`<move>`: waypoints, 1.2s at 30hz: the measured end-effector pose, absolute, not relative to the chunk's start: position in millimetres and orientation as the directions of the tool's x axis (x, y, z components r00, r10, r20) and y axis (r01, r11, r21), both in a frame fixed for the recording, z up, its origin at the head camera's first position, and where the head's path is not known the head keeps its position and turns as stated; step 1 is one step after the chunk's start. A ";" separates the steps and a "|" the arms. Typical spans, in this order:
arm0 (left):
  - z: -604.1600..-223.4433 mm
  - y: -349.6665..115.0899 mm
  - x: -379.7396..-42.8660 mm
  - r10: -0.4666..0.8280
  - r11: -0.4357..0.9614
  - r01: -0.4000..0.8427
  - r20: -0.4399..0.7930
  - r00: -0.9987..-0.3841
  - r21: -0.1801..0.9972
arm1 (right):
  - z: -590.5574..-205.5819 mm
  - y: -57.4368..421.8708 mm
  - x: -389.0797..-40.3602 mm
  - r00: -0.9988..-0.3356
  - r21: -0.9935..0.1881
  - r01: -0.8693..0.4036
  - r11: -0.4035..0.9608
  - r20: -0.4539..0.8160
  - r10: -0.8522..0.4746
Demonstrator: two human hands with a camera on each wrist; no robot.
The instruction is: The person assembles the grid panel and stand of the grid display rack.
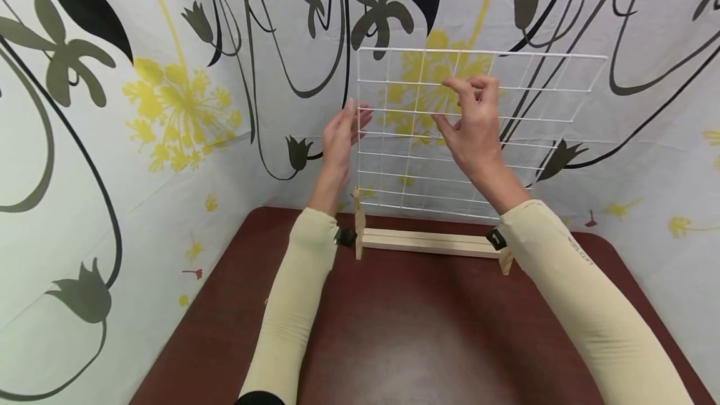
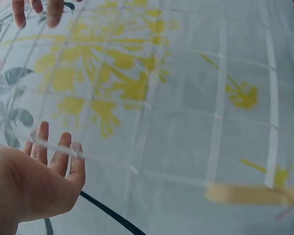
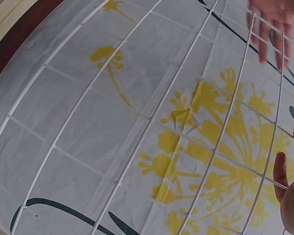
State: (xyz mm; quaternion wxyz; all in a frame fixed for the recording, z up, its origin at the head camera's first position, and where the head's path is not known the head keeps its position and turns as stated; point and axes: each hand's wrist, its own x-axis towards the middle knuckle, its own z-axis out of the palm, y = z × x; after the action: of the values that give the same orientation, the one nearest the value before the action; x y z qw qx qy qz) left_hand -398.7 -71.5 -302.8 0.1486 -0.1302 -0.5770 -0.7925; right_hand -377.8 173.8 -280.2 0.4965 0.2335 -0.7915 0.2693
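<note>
A white wire grid panel [image 1: 444, 158] rises from a light wooden stand [image 1: 433, 242] at the far side of the table. My left hand [image 1: 339, 136] is at the grid's left edge, its fingers extended around the edge wire. The left wrist view has those fingers [image 2: 63, 152] overlapping the same wire. In front of the upper middle of the grid is my right hand [image 1: 475, 124], thumb and index finger apart, one tip near each of two neighbouring horizontal wires. The right thumb [image 3: 280, 176] is right by a wire in the right wrist view.
The dark red-brown table [image 1: 416, 330] extends toward me from the stand. A floral sheet [image 1: 185, 205] hangs behind the table and along its sides. Wooden uprights [image 1: 359, 224] form the stand's ends, and a black band [image 1: 344, 236] shows by the left wrist.
</note>
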 end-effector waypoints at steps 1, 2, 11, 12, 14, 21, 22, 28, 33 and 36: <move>-297.3 -67.3 -398.8 -0.096 -0.281 0.400 0.389 -0.916 0.872 | -280.4 173.8 -377.2 -0.399 -0.195 -0.637 0.745 0.911 -0.103; -291.8 -63.5 -399.0 -0.106 -0.276 0.412 0.399 -0.911 0.868 | -280.5 173.7 -376.6 -0.400 -0.196 -0.639 0.744 0.911 -0.103; -263.3 -43.5 -396.2 -0.164 -0.370 0.438 0.406 -0.899 0.820 | -279.5 173.2 -373.7 -0.422 -0.227 -0.653 0.723 0.901 -0.099; -262.9 -42.3 -396.1 -0.170 -0.385 0.440 0.406 -0.898 0.812 | -279.5 173.5 -373.5 -0.426 -0.232 -0.654 0.720 0.899 -0.097; -262.6 -40.2 -395.9 -0.185 -0.414 0.442 0.402 -0.897 0.796 | -279.3 174.7 -372.0 -0.438 -0.240 -0.650 0.721 0.894 -0.097; -261.8 -37.7 -394.9 -0.233 -0.444 0.454 0.390 -0.891 0.773 | -275.2 188.6 -354.2 -0.467 -0.115 -0.531 0.840 0.866 -0.176; -261.5 -38.3 -395.0 -0.237 -0.442 0.457 0.392 -0.889 0.772 | -275.2 191.5 -351.5 -0.458 -0.086 -0.522 0.849 0.868 -0.193; -260.3 -41.0 -396.2 -0.246 -0.437 0.469 0.399 -0.883 0.767 | -277.9 212.6 -340.3 -0.300 -0.165 -0.500 0.850 0.954 0.009; -260.9 -38.9 -396.1 -0.228 -0.432 0.445 0.382 -0.896 0.785 | -268.6 236.0 -328.2 -0.212 -0.564 -0.516 0.645 0.813 0.542; -261.2 -39.4 -396.8 -0.222 -0.429 0.440 0.381 -0.898 0.789 | -258.4 250.7 -320.9 -0.329 -0.745 -0.515 0.424 0.629 0.705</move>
State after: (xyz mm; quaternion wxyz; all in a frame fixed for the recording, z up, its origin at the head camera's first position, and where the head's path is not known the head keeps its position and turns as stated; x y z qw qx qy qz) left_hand -396.8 -39.4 -261.2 0.1975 -0.1100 -0.4967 -0.8380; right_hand -320.9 250.7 -258.4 0.5740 -0.0766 -0.6184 0.5312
